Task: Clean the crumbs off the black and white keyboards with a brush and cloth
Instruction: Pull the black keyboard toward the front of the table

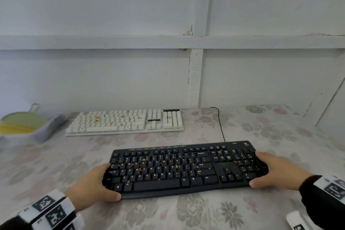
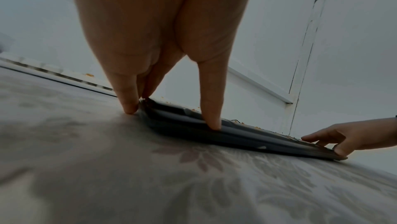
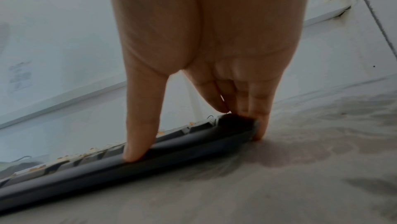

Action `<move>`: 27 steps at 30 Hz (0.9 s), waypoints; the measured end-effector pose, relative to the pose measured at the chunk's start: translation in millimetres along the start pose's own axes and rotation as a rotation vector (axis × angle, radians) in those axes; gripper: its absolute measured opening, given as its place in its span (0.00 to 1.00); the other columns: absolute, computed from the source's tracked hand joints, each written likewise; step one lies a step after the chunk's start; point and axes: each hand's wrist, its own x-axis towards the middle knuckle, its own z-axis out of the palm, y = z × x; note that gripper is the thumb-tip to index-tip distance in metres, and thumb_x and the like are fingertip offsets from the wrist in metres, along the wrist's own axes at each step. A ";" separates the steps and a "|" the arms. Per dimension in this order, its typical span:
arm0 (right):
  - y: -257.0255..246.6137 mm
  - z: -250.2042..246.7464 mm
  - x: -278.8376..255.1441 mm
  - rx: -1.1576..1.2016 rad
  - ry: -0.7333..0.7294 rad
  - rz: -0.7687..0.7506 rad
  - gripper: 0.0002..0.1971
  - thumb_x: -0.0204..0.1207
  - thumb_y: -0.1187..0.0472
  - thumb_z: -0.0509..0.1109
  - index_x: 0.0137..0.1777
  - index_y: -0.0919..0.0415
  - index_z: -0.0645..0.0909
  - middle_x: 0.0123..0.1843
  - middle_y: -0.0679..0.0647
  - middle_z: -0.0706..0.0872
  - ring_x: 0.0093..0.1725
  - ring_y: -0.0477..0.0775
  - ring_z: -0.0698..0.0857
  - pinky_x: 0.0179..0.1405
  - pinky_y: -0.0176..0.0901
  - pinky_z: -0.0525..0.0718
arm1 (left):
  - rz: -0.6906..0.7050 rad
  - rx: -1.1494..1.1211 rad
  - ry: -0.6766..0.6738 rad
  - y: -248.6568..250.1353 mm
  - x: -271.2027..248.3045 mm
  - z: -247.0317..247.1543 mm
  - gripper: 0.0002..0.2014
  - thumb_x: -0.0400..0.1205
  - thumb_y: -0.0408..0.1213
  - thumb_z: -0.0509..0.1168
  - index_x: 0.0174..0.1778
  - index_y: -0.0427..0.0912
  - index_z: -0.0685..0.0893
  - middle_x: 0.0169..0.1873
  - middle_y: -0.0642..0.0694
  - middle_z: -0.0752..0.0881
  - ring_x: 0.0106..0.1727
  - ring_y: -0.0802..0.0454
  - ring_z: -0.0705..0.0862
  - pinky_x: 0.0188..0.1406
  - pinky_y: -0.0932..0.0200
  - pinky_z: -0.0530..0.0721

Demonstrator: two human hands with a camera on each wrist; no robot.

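Note:
The black keyboard (image 1: pixel 186 168) lies at the near middle of the table with orange crumbs scattered over its keys. My left hand (image 1: pixel 107 181) grips its left end, thumb on the front edge and fingers over the side. My right hand (image 1: pixel 261 169) grips the right end the same way. In the left wrist view the left hand (image 2: pixel 171 117) pinches the keyboard (image 2: pixel 257 141); the right wrist view shows the right hand (image 3: pixel 195 142) on the keyboard (image 3: pixel 107 175). The white keyboard (image 1: pixel 125 121), also crumbed, lies behind. A yellow-green brush (image 1: pixel 18 123) rests on a grey cloth (image 1: pixel 50 127) at far left.
A floral tablecloth (image 1: pixel 186 214) covers the table. A black cable (image 1: pixel 221 125) runs from the black keyboard's back edge toward the white wall (image 1: pixel 112 71), which stands right behind the white keyboard. A white object (image 1: pixel 296 220) sits at the near right corner.

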 end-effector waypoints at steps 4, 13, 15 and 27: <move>-17.5 9.7 -10.0 -0.040 -0.015 -0.036 0.89 0.12 0.14 0.57 0.82 0.61 0.53 0.82 0.51 0.61 0.78 0.50 0.65 0.71 0.36 0.65 | -0.003 -0.007 -0.004 -8.8 -6.1 -13.6 0.66 0.36 0.48 0.79 0.76 0.36 0.66 0.63 0.45 0.79 0.64 0.49 0.78 0.66 0.56 0.75; -36.6 10.3 -23.1 -0.015 -0.003 -0.033 0.56 0.47 0.30 0.75 0.74 0.59 0.65 0.65 0.49 0.73 0.64 0.48 0.74 0.60 0.35 0.71 | 0.003 0.116 0.015 -2.4 -15.6 -15.2 0.55 0.46 0.48 0.79 0.73 0.44 0.69 0.60 0.51 0.81 0.62 0.51 0.79 0.68 0.55 0.74; -38.7 9.0 -23.7 -0.021 0.000 -0.022 0.51 0.51 0.32 0.77 0.72 0.56 0.66 0.66 0.49 0.74 0.64 0.48 0.75 0.59 0.33 0.72 | 0.009 0.113 0.005 0.8 -18.8 -15.5 0.47 0.43 0.51 0.77 0.63 0.52 0.74 0.55 0.54 0.84 0.58 0.53 0.82 0.66 0.53 0.76; -83.9 4.1 -25.2 -0.140 0.032 -0.071 0.51 0.67 0.37 0.73 0.82 0.60 0.53 0.82 0.54 0.60 0.79 0.53 0.64 0.74 0.39 0.64 | 0.029 0.131 0.000 6.4 -23.2 -24.0 0.42 0.65 0.43 0.79 0.73 0.50 0.66 0.67 0.52 0.77 0.67 0.53 0.75 0.71 0.55 0.71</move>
